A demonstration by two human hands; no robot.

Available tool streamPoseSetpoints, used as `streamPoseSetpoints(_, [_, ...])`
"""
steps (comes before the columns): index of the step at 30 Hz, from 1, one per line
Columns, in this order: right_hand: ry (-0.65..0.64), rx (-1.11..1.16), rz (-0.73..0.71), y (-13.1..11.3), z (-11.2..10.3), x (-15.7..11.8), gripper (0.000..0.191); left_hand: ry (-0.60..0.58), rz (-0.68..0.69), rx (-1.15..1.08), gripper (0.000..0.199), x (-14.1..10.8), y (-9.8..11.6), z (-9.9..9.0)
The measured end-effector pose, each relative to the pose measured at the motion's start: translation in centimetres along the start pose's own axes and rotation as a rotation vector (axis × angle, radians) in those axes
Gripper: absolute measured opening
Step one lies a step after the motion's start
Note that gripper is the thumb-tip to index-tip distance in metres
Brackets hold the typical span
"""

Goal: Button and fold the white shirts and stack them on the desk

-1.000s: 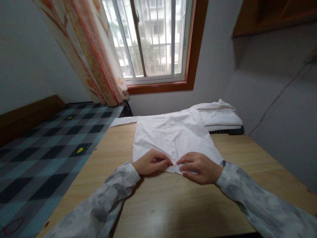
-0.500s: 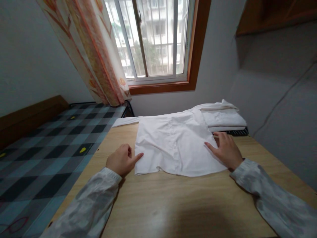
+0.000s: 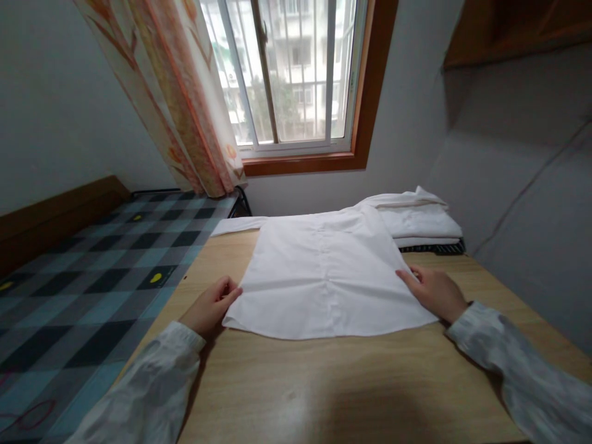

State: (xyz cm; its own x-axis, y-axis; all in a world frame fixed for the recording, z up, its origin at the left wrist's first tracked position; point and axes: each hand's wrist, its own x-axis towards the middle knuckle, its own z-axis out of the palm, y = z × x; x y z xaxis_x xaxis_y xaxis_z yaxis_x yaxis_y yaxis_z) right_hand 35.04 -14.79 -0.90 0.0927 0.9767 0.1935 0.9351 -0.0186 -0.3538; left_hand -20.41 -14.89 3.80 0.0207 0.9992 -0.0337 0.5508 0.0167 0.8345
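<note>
A white button-up shirt (image 3: 296, 277) lies spread front side up on the wooden table (image 3: 287, 388), its hem toward me and its button strip down the middle. One sleeve reaches out to the left at the far edge. My left hand (image 3: 209, 308) pinches the shirt's left side near the hem between thumb and fingers. On the opposite side, my right hand (image 3: 435, 293) grips the shirt's right edge, thumb on top and fingers partly hidden beneath the cloth. The fabric is stretched nearly flat between both hands, with a faint crosswise crease.
Folded white clothes (image 3: 423, 222) are stacked at the table's far right, over a dark ridged object (image 3: 448, 248). To the left is a bed with a checked cover (image 3: 92, 290). A window (image 3: 296, 80) and a patterned curtain (image 3: 185, 111) are behind the table.
Both hands have closed on the shirt's sides and moved outward, the left one further. The lower part of the shirt is now wider and smoother, with fewer wrinkles.
</note>
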Motion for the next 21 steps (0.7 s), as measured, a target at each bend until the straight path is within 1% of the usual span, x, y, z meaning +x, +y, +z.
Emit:
streamPoseSetpoints(3, [-0.054,-0.072,-0.025,0.4,-0.3,-1.0,0.059,-0.127,0.001,0.044,0.055,-0.6,0.4,-0.7])
streamPoseSetpoints(5, [-0.109,-0.04,-0.038,0.6,-0.8,-1.2,0.063,-0.177,-0.03,0.033,0.056,-0.6,0.6,-1.0])
streamPoseSetpoints(6, [-0.148,-0.005,-0.045,0.7,-1.1,-1.0,0.065,-0.185,-0.062,0.026,0.059,-0.4,0.8,-1.1])
streamPoseSetpoints(7, [-0.186,0.042,-0.048,0.8,-1.4,-0.7,0.065,-0.174,-0.109,0.022,0.065,-0.1,0.9,-1.2])
streamPoseSetpoints(9, [-0.227,0.159,-0.037,0.9,-1.8,0.5,0.064,-0.112,-0.218,0.02,0.083,0.9,1.4,-0.9])
streamPoseSetpoints(11, [-0.2,0.263,-0.009,0.7,-1.9,2.2,0.061,-0.036,-0.278,0.034,0.094,2.1,2.0,-0.4])
streamPoseSetpoints(12, [-0.171,0.286,0.005,0.5,-1.7,3.1,0.058,-0.004,-0.275,0.041,0.094,2.7,2.3,0.0])
streamPoseSetpoints(14, [-0.112,0.246,0.02,0.1,-1.1,4.4,0.052,0.029,-0.221,0.063,0.085,3.6,2.7,0.7])
streamPoseSetpoints(16, [-0.067,0.149,0.007,-0.3,-0.3,4.7,0.049,0.032,-0.161,0.101,0.07,3.9,2.7,1.2])
streamPoseSetpoints(18, [-0.04,0.089,-0.028,-0.4,0.3,4.0,0.052,0.019,-0.117,0.149,0.059,3.4,2.3,1.3])
streamPoseSetpoints(21, [-0.04,0.068,-0.065,-0.2,0.5,1.5,0.053,-0.006,-0.061,0.22,0.054,1.3,1.4,0.9])
